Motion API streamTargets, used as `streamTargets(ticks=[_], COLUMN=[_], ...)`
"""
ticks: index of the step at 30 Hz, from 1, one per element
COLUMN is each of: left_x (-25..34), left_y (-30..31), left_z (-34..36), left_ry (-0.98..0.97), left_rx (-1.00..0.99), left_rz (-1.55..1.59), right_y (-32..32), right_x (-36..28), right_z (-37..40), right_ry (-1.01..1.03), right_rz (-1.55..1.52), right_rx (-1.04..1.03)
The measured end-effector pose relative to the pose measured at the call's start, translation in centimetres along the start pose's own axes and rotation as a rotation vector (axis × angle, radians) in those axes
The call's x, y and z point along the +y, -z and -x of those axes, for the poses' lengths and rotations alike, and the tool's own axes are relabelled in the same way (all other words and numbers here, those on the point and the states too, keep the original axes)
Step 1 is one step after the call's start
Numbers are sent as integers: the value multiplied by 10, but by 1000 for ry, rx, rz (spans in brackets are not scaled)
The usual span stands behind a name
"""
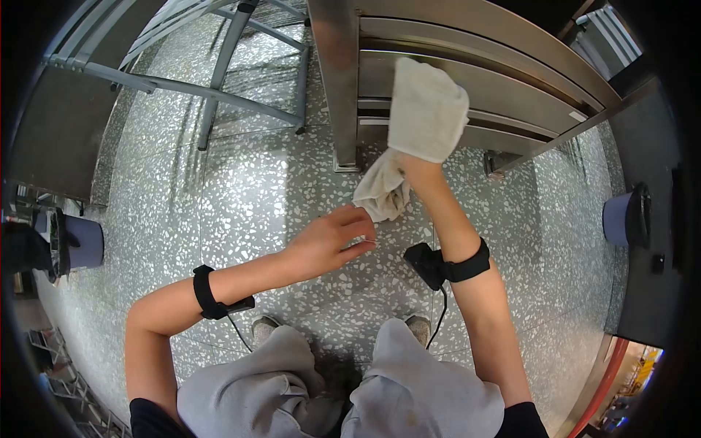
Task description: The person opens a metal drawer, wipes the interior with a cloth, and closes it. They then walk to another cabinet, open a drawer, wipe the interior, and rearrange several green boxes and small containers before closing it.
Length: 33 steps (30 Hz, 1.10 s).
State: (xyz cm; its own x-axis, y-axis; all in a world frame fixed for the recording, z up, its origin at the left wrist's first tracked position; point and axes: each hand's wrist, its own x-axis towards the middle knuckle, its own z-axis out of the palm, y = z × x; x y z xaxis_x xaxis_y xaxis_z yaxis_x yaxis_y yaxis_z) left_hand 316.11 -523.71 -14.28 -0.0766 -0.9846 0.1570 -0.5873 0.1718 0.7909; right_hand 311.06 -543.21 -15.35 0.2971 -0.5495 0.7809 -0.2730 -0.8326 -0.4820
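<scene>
A cream-white cloth (428, 109) is draped over my right hand (420, 169) and hides its fingers, leaving the wrist bare. That hand is raised in front of the slatted metal panel (511, 95), which it overlaps in this view. The cloth's loose end hangs below the wrist over the floor. My left hand (334, 237) is just left of and below this hanging end, its upper knuckles right at the fabric's edge. Thumb and forefinger curl toward each other with their tips nearly meeting; I cannot tell what, if anything, they pinch.
Speckled terrazzo floor (241, 190) lies around my feet. A grey folding metal frame (212, 95) stands at upper left. Purple bins stand at the left (84, 241) and right (619, 219). Metal legs (347, 157) support the panel. Black straps with cables circle both forearms.
</scene>
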Motion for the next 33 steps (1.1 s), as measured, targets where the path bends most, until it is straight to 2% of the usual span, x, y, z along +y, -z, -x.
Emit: streamTargets(ticks=[2,4,6,8,9,11,12,16,19,23,24,27,30,33], left_x=[-2,-2,-2,-2,0,4,2,-1,-1,-4,-5,-4,2,4], left_y=[-1,-3,-6,-9,-7,-5,-5,-7,-4,-5,-5,-12,-10,-6], left_z=[1,-1,-3,-5,-5,-4,-4,-1,1,0,-1,-5,-8,-6], left_ry=[-3,25,15,-26,-18,-3,11,26,10,69,58,39,46,59], left_rx=[9,-1,-2,13,9,3,11,17,13,-15,-19,-32,-25,-7], left_rz=[13,13,15,18,24,39,38,19,6,24,15,8,21,37], right_y=[-3,0,-8,-6,-3,-7,-13,-4,-8,-19,-10,-4,-9,-11], right_x=[3,-12,-15,-12,-11,-13,-19,-24,-17,-11,-25,-25,-25,-29], right_z=[-4,-20,-12,-12,-13,-12,-12,-7,-7,-13,-17,-12,-7,-6], right_ry=[37,156,-83,-110,-155,-171,-142,-66,-162,-117,-137,-102,-212,-346], right_rz=[-107,-81,-33,-78,-281,-441,-395,-629,-619,-442,-618,-665,-742,-992], right_rx=[-18,59,-20,10,41,78,87,202,165,38,106,182,192,164])
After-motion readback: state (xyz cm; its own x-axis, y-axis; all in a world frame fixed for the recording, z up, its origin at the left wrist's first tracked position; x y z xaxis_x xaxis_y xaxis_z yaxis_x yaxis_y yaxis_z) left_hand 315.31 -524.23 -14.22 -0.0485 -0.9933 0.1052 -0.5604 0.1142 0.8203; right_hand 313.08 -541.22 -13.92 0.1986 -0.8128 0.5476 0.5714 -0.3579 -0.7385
